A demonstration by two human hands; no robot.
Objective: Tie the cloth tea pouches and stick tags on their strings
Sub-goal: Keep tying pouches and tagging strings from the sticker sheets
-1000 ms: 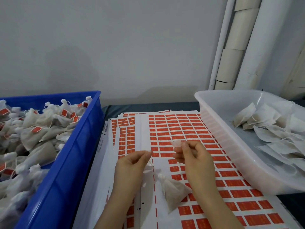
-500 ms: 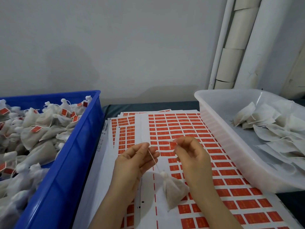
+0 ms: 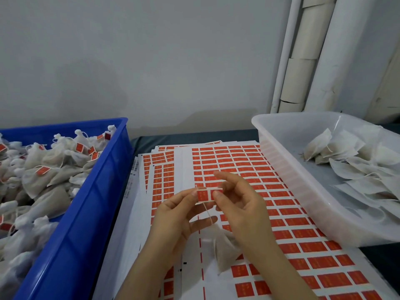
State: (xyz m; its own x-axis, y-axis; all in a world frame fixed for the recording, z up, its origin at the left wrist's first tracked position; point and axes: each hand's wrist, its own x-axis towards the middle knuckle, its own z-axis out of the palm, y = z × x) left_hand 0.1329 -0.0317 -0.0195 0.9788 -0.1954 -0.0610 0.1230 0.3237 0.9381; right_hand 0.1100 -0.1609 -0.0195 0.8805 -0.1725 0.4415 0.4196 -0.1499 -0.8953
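Grey wall [image 3: 151, 61] stands behind sticker sheets [image 3: 281, 213] spread across the middle of the frame. At centre, the left hand [image 3: 173, 215] and right hand [image 3: 240, 204] each pinch one side of a red tag [image 3: 203, 195]. A string [image 3: 208, 214] runs down from the tag to a pouch [image 3: 225, 250] lying on the sheets, lower centre. A blue bin [image 3: 75, 213] of tagged pouches is at left, a clear tub [image 3: 292, 169] of untied ones at right.

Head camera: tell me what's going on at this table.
A person is tagging tea pouches. Both the left hand and right hand pinch a small red sticker tag at the thin white string of a white cloth pouch, which sits below them over the sheets of red stickers. Tagged pouches fill the blue plastic crate; untagged ones lie in the clear plastic tub.
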